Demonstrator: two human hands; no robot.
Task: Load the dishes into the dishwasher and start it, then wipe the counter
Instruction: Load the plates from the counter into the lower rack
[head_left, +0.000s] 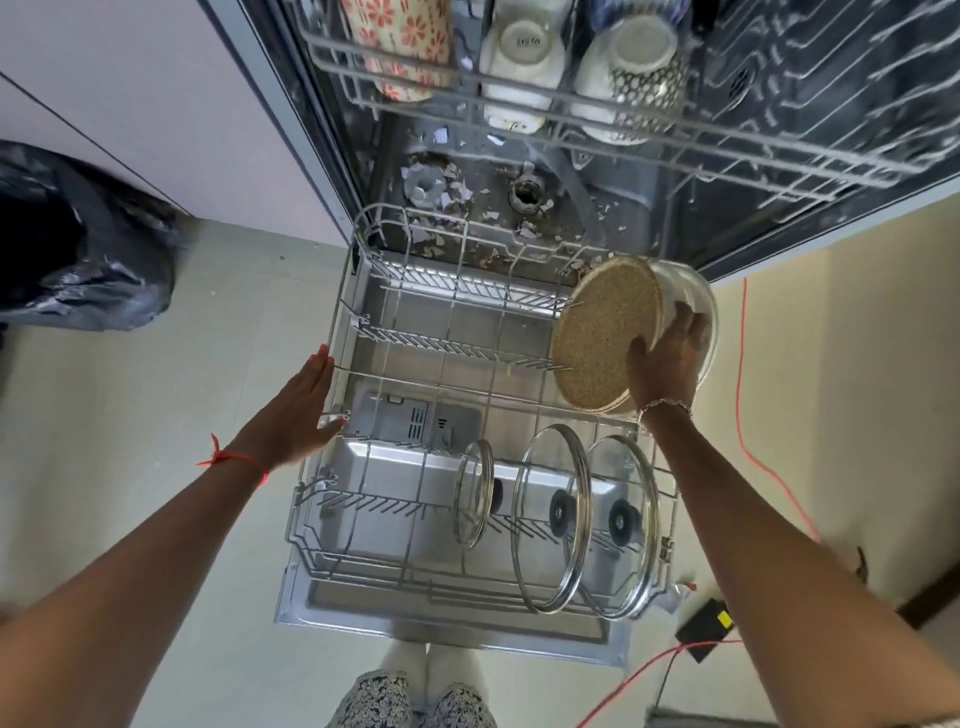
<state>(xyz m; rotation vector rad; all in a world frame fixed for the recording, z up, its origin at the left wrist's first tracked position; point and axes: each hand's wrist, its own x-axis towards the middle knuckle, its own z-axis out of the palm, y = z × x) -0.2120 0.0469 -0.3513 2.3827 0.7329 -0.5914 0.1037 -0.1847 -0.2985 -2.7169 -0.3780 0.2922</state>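
Observation:
The dishwasher's lower rack is pulled out over the open door. My right hand grips a round cork-topped glass dish, tilted on edge over the rack's right side near the back. My left hand lies flat with straight fingers against the rack's left rim. Three glass pot lids stand upright in the tines at the front right. The upper rack holds a floral mug, a white cup and a patterned bowl, upside down.
Scraps of debris litter the dishwasher floor. A black rubbish bag sits on the floor at the left. An orange cable and a black adapter lie on the floor to the right. My feet stand at the door's front edge.

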